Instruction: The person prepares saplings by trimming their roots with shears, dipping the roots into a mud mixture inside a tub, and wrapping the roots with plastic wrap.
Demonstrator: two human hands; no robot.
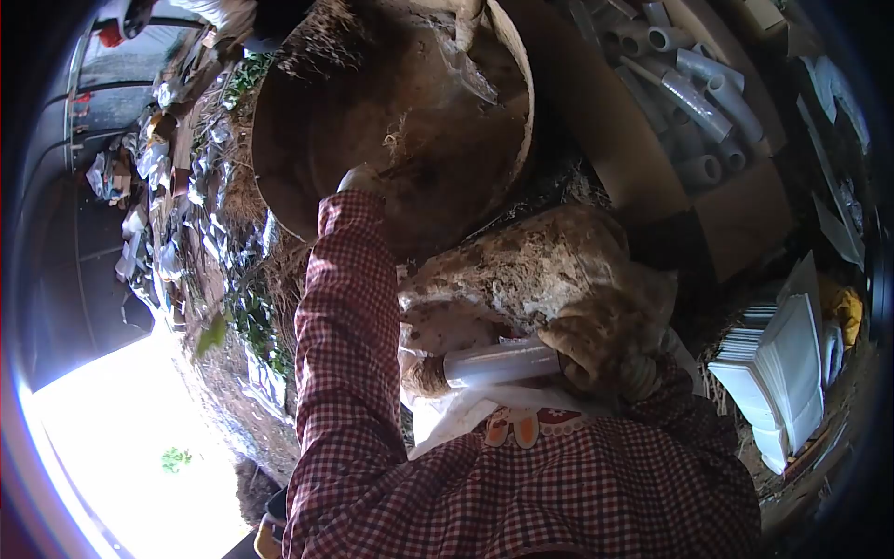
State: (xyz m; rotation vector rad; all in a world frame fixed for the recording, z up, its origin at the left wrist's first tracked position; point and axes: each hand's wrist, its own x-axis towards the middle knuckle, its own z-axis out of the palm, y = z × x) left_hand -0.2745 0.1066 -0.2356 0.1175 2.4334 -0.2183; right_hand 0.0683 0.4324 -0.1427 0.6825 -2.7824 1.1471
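Observation:
My left arm reaches forward over a wide round tub with brown, muddy contents. My left hand is inside its rim; the pale glove cuff shows, but the fingers blend into the dark mud near a few stringy roots. Close to my body, my right hand, in a mud-caked glove, is closed around the right end of a roll of clear plastic film. A brown fibrous clump touches the roll's left end. Behind the roll lies a mud-covered sheet or sack.
To the right a cardboard box holds several film rolls. A stack of white sheets stands at the lower right. Leafy plants and plastic-wrapped bundles line the left. More roots lie at the tub's far left; another person is partly visible there.

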